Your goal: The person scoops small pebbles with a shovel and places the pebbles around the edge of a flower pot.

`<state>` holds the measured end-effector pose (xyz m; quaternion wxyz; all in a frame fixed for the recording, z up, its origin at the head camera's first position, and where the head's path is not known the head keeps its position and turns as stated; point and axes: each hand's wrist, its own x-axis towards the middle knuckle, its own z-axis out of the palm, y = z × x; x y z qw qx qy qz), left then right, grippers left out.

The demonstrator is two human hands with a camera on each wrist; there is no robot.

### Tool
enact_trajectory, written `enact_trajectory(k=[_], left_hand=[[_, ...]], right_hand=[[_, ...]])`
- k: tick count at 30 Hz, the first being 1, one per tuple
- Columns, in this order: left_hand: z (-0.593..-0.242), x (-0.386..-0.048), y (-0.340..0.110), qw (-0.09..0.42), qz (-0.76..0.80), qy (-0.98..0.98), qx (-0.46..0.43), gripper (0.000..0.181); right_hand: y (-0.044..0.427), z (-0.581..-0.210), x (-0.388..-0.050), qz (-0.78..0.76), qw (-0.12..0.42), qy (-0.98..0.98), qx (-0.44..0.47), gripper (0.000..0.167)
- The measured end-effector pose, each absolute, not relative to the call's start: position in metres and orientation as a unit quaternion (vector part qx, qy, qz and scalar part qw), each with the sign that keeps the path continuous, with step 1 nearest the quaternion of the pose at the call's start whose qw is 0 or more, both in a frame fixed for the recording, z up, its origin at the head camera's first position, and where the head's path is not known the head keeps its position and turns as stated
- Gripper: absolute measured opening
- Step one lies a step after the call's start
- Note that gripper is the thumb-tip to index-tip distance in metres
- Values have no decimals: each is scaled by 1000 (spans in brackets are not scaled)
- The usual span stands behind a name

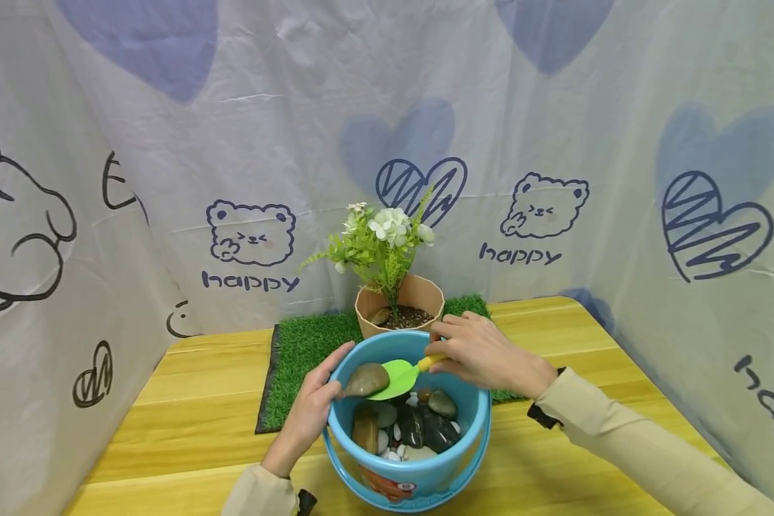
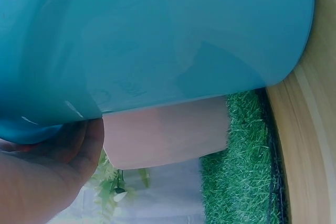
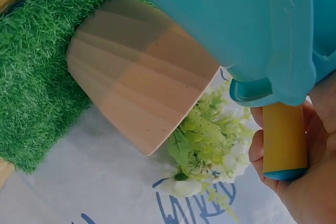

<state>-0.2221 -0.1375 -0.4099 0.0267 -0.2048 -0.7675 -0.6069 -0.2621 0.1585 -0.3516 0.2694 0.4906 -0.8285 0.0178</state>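
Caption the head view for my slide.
Left grip on the blue bucket, right grip holding a yellow-handled green shovel with a stone on it.

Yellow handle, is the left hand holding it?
No, the right hand grips the yellow handle, while the left hand holds the blue bucket.

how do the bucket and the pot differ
The bucket is blue, while the pot is peach. The bucket's rim is smoothly round; the pot's is angular. The bucket holds many loose stones, whereas the pot holds a plant in soil. Both are open-topped.
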Motion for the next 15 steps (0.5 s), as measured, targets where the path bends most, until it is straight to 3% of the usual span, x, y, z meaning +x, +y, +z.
enact_trajectory(k=[15], left_hand=[[-410,-223,-138,33,-603,-770,-207,72]], right_hand=[[163,-350,-260,36,268,-844,463,19]])
